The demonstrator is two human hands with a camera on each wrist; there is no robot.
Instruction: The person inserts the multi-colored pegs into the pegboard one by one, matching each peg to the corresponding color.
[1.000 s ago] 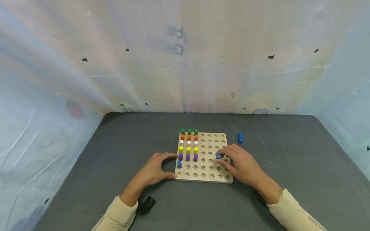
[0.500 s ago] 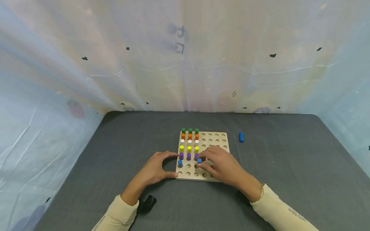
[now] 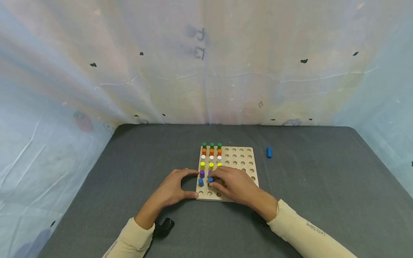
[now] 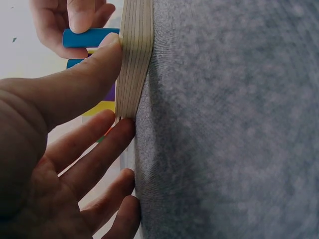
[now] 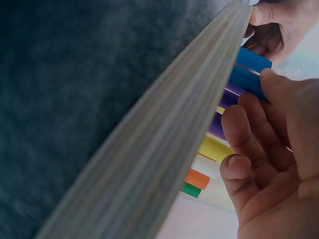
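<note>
My right hand (image 3: 237, 184) pinches a blue peg (image 3: 210, 180) between thumb and fingers. The peg stands upright at the second hole of the blue row on a wooden pegboard (image 3: 238, 153). To its left stands another blue peg (image 3: 201, 182). My left hand (image 3: 172, 188) lies along the board's left side, thumb at the near corner and fingers spread along the edge. In the right wrist view the right thumb presses the blue peg's end. Behind sit rows of purple pegs (image 3: 202, 173), yellow pegs (image 3: 202, 165), white, orange and green ones; my right hand partly hides the purple row.
A loose blue peg (image 3: 269, 152) lies on the grey table (image 3: 306, 161) beyond the board's right side. A black object (image 3: 164, 228) is by the left wrist. Patterned curtains (image 3: 226, 71) close off the back and sides.
My right hand has carried the blue peg leftward across the board, from its right side to beside the blue peg in the first column. The left hand has stayed at the board's edge.
</note>
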